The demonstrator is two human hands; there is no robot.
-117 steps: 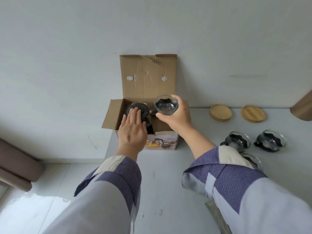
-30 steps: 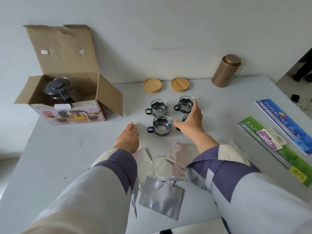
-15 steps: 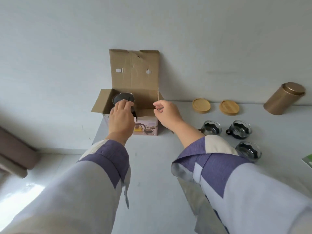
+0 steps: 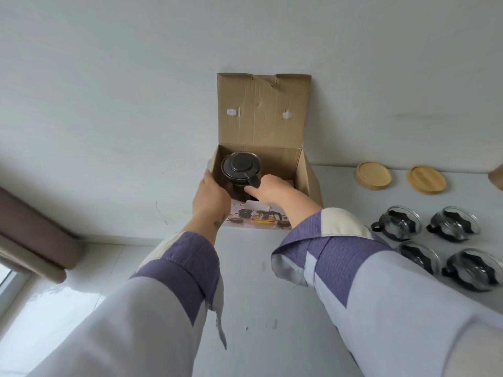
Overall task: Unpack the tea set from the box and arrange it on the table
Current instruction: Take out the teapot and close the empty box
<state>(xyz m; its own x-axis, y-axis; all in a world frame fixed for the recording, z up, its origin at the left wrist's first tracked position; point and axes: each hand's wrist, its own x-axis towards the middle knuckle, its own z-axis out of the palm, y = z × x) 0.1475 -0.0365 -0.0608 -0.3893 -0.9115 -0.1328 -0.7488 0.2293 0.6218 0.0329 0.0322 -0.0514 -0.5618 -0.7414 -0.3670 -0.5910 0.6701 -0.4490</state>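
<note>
Four cups (image 4: 398, 223) are out now, so both hands went back to the box (image 4: 306, 176). My right hand (image 4: 268, 190) curls round the teapot (image 4: 239, 170) handle; left hand (image 4: 209, 197) braces the box's side. Pot's still inside.

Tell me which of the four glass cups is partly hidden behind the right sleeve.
The near-left cup of the square: the right sleeve covers its left edge. The other three show whole.
</note>
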